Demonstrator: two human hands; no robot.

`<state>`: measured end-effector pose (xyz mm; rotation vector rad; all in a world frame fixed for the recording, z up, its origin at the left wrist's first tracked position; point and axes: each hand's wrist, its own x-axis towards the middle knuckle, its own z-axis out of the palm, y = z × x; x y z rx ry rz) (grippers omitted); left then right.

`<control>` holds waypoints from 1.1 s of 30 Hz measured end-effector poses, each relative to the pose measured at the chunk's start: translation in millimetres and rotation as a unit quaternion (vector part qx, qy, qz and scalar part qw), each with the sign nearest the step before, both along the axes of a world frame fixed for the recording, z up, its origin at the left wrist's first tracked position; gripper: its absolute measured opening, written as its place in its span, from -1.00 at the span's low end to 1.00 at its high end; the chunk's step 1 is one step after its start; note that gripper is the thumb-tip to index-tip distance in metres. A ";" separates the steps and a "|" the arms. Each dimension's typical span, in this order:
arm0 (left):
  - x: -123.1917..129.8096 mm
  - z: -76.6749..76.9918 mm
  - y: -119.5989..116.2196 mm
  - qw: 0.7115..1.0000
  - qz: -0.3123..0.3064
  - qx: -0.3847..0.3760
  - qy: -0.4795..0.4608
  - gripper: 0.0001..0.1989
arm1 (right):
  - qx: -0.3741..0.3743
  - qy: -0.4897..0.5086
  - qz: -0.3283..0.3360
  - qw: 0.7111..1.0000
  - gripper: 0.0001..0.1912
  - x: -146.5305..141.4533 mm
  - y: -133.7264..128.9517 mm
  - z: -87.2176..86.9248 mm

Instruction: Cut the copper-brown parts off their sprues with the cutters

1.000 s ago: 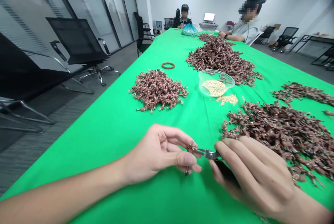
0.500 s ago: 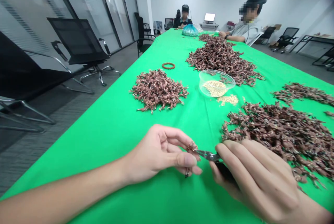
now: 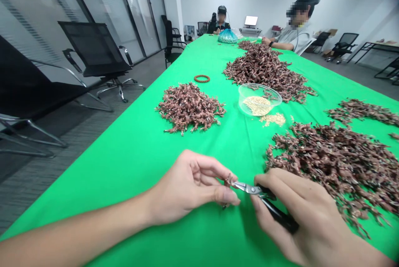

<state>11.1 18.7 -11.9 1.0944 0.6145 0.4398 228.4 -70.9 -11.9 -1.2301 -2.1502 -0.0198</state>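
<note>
My left hand (image 3: 196, 188) is closed in a pinch on a small brown figurine (image 3: 229, 179), mostly hidden by the fingers. Black-handled pliers (image 3: 251, 189) lie in the grip of my right hand (image 3: 302, 213), its fingers wrapped round the handles. The metal jaws meet the figurine at my left fingertips; whether they bite on it I cannot tell. Beside my right hand spreads a large pile of similar brown figurines (image 3: 336, 159). Farther off, a clear plastic bowl (image 3: 260, 100) holds tiny gold-coloured pieces, with more of them spilled (image 3: 274, 119) next to it.
A smaller brown heap (image 3: 190, 109) and a beaded bracelet (image 3: 202, 78) lie on the green cloth (image 3: 131, 159). Another large heap (image 3: 268, 67) is beyond the bowl. A blue bag (image 3: 227, 36) stands at the far end, near two seated people. Office chairs (image 3: 96, 51) line the left.
My right hand has turned and its hold has loosened somewhat, so more of the pliers' black handle shows. The jaws stay at the figurine. My left hand has barely moved.
</note>
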 end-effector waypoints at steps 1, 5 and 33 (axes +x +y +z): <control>-0.3 -0.9 -0.1 1.000 0.001 0.006 0.003 -0.73 | -0.017 0.014 -0.002 1.000 -0.88 -1.2 -0.2 1.1; -1.1 -1.4 -0.7 1.000 0.005 0.018 0.005 -0.75 | -0.056 0.043 -0.011 0.997 -0.92 -3.2 0.0 4.2; 0.7 1.0 -0.1 1.000 0.020 0.009 0.008 -0.70 | -0.022 0.045 -0.024 0.998 -0.89 -4.3 3.3 -1.3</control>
